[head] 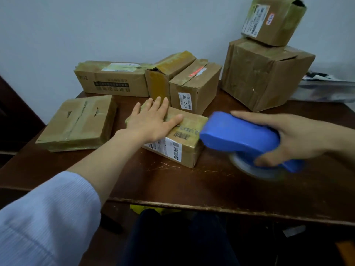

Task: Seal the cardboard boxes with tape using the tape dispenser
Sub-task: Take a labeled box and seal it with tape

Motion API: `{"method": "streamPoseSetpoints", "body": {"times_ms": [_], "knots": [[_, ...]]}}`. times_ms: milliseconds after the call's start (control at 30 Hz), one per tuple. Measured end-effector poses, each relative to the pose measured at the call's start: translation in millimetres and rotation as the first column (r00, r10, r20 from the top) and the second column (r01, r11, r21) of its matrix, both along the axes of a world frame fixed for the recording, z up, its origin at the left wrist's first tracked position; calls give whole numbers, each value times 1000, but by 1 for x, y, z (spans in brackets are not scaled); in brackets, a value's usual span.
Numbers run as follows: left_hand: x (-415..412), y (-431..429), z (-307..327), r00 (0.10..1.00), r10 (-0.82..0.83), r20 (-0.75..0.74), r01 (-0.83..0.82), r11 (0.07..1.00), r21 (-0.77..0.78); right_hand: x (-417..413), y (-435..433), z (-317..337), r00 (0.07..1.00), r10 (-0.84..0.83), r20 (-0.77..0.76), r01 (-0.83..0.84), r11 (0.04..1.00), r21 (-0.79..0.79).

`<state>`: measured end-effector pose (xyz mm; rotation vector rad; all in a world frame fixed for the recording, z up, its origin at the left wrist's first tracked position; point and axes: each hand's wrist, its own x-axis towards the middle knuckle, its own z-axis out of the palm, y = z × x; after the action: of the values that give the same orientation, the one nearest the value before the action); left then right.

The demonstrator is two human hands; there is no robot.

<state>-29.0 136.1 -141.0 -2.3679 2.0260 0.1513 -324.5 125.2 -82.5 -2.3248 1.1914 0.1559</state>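
Observation:
A small cardboard box [184, 146] with a white label lies in the middle of the dark wooden table [192, 185]. My left hand [153, 121] rests flat on its top, fingers straight and spread. My right hand [292, 135] grips a blue tape dispenser [238, 135] just right of the box, its nose at the box's right top edge. A tape roll [247, 167] shows blurred under the dispenser.
A flat taped box [76, 123] lies at the left. Three boxes [113, 79] [169, 73] [194, 87] stand along the back by the wall. A big box [263, 75] with a smaller one [272, 20] on top stands back right. The table's front edge is near my legs.

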Motion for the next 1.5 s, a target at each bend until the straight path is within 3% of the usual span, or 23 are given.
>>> {"method": "streamPoseSetpoints", "body": {"times_ms": [133, 233, 333, 433, 533, 667, 933, 1100, 1200, 1300, 1433, 1500], "knots": [[0, -4, 2, 1000, -20, 2, 20, 1000, 15, -33, 17, 7, 997, -62, -44, 66, 995, 77], [-2, -6, 6, 999, -31, 13, 30, 998, 54, -14, 21, 12, 970, -15, -241, 9, 1000, -26], [-2, -6, 9, 990, -69, 122, 66, 997, 29, 21, 18, 15, 932, -8, -361, -23, 996, -83], [-14, -4, 12, 974, -224, 41, 226, 974, -32, 45, 15, 21, 923, 5, -385, -49, 993, -104], [-30, 3, 11, 973, -205, -107, 209, 978, 28, 62, 9, 31, 935, 22, -353, -42, 998, -48], [-43, 3, 4, 986, -165, -7, 165, 984, 60, 82, 0, 46, 929, 33, -369, -28, 999, 21], [-46, 1, 4, 989, -145, -22, 146, 988, 49, 111, -3, 36, 853, 53, -519, -34, 998, 46], [-66, -7, 13, 997, -69, -25, 71, 993, 90, 74, -9, 71, 865, -171, -472, 119, 983, -138], [-80, -6, 10, 997, 38, -65, -33, 996, 78, 62, -19, 36, 853, -292, -433, 122, 918, -378], [-86, -1, 9, 976, 131, -174, -123, 991, 53, 61, -18, -20, 884, -370, -286, 203, 855, -477], [-61, 0, 21, 813, 77, -577, -239, 948, -210, 57, -12, -71, 871, -428, -241, 213, 772, -599], [-33, 2, 23, 831, 73, -551, -285, 907, -309, 54, -8, -81, 880, -425, -214, 183, 718, -672]]}}
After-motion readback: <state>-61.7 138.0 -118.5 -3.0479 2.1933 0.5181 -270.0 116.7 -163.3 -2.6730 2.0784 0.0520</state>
